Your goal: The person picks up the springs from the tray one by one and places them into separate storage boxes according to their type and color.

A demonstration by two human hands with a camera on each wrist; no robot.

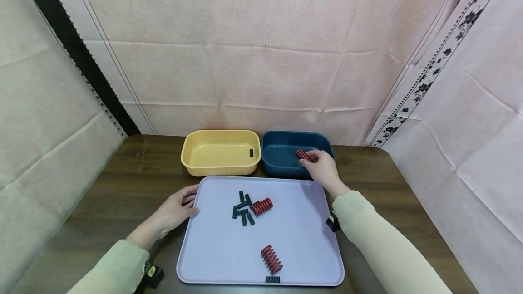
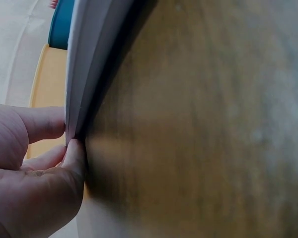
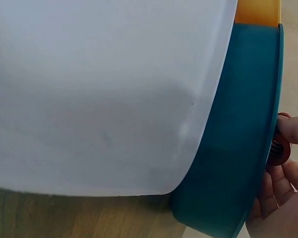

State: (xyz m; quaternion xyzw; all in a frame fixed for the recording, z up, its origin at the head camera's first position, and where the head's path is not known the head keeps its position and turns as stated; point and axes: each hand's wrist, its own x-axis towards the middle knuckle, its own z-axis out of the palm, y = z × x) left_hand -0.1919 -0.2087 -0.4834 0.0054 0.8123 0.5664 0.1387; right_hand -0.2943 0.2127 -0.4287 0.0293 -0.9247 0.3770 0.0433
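Observation:
My right hand (image 1: 324,169) holds a red coil spring (image 1: 304,155) between thumb and fingers over the blue bin (image 1: 282,169). In the right wrist view the bin's rim partly hides that red spring (image 3: 279,148). At the white tray's left edge, my left hand (image 1: 175,212) grips the rim; the left wrist view has its fingertips on the tray edge (image 2: 82,74). On the tray (image 1: 220,257) lie two more red springs, one (image 1: 262,206) beside a cluster of several small dark green springs (image 1: 243,212), the other (image 1: 271,259) near the front above a single green spring (image 1: 273,279).
A yellow bin (image 1: 216,170) stands left of the blue one, with one small green spring (image 1: 251,153) inside. Both bins sit behind the tray on a brown wooden table (image 1: 135,185). Pale cloth (image 1: 245,76) hangs behind and at both sides.

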